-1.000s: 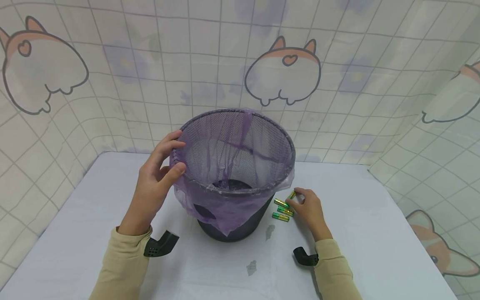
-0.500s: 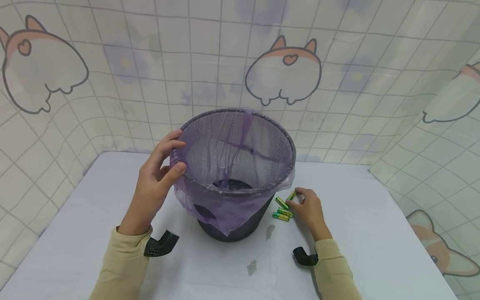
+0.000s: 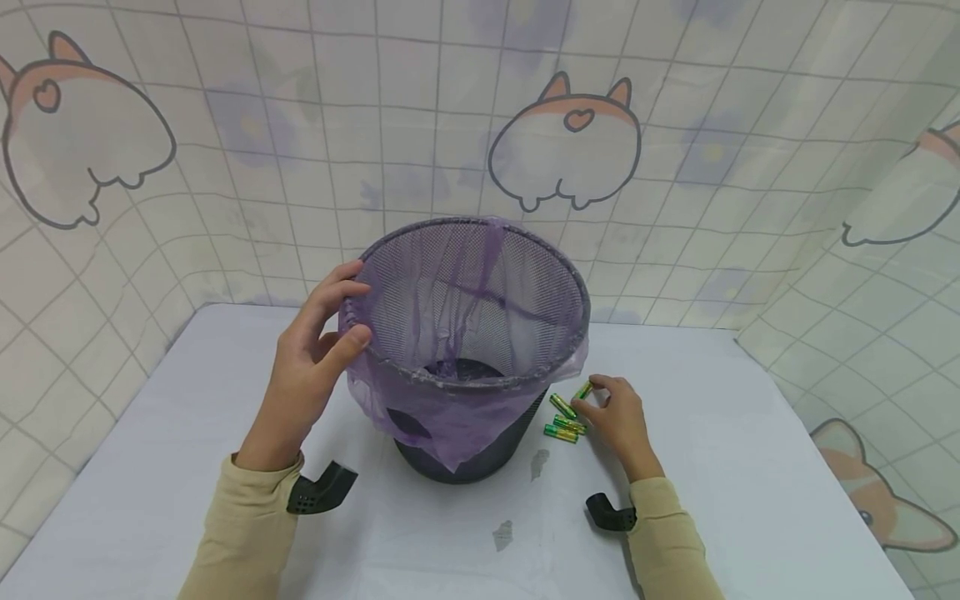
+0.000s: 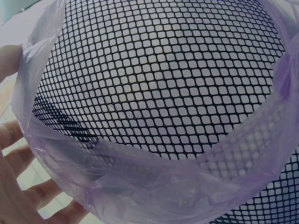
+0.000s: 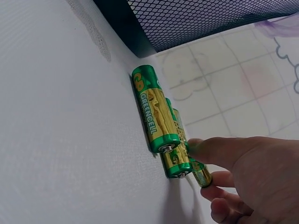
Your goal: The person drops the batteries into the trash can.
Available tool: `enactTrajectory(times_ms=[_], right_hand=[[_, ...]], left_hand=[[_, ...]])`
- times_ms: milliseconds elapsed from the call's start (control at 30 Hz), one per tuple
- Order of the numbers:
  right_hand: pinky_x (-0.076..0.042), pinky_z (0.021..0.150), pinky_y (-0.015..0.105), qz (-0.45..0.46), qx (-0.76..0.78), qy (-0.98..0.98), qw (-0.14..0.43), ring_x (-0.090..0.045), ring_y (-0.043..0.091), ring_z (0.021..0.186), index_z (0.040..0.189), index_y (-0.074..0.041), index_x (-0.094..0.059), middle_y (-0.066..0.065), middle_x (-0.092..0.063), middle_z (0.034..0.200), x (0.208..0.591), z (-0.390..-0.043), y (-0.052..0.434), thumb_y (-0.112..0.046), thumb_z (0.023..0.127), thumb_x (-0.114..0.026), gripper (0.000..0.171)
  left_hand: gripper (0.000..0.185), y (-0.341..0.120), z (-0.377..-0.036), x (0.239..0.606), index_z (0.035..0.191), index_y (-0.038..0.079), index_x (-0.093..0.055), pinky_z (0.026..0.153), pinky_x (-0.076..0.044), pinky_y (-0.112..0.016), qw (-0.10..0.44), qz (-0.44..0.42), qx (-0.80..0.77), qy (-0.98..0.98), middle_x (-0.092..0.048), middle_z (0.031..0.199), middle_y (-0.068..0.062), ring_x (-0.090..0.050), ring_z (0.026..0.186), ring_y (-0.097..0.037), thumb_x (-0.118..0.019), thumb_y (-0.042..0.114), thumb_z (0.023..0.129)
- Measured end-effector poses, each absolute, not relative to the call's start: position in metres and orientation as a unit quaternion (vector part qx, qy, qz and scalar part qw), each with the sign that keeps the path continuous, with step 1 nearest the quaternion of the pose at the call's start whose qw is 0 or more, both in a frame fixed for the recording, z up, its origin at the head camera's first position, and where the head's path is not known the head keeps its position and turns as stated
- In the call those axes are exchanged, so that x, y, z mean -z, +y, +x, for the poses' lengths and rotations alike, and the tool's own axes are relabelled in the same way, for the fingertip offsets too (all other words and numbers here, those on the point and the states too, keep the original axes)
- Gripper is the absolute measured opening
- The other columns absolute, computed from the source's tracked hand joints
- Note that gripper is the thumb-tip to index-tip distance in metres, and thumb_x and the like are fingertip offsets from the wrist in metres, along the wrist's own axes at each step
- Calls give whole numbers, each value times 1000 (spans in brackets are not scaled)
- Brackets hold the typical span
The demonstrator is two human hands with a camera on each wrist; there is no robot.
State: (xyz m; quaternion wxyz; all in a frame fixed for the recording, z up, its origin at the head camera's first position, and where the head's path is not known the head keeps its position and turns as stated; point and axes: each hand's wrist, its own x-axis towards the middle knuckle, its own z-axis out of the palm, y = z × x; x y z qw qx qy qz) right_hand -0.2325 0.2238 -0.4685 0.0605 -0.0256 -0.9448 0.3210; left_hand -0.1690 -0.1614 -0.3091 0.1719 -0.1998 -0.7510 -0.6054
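A black mesh wastebasket (image 3: 457, 458) stands upright, lined with a thin purple plastic bag (image 3: 457, 417) folded over its rim. My left hand (image 3: 307, 358) holds the left side of the rim through the bag, thumb toward the front and fingers farther back; in the left wrist view the bag covers part of the mesh. Beside the basket's base, my right hand (image 3: 618, 421) pinches a green and gold battery (image 3: 584, 389) between thumb and fingertips. Several like batteries lie just left of that hand, among them a front one (image 3: 561, 433) and one (image 3: 563, 406) nearer the basket.
A white cloth covers the table (image 3: 750, 467). Two grey patches, one (image 3: 503, 536) nearer the front, mark it before the basket. A tiled, dog-patterned curtain (image 3: 675, 250) encloses the back and sides. Black curved camera mounts (image 3: 322, 488) sit on both wrists.
The loose battery nearest the basket has turned to a steeper slant beside my right fingers. Both hands and the basket stay where they were.
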Motion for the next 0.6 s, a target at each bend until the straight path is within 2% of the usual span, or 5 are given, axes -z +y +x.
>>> enactTrajectory(times_ms=[367,600], right_hand=[[-40,69,30,-30,-330,-941,61,-53,25,85,129,0,-58,19,-61,117,460,-230,224,-23,85,-73,52],[-39,67,29,-31,-342,-937,68,-51,23,84,128,-1,-58,18,-61,117,457,-229,223,-24,84,-74,52]], left_hand=[[41,-161,-169,309,135,12,-51,100,-41,-24,169,-194,603,-755,-35,155,8,-32,144,-19,-55,8,94],[40,-161,-169,309,134,10,-51,99,-42,-21,171,-199,609,-748,-36,155,6,-32,144,-20,-55,7,94]])
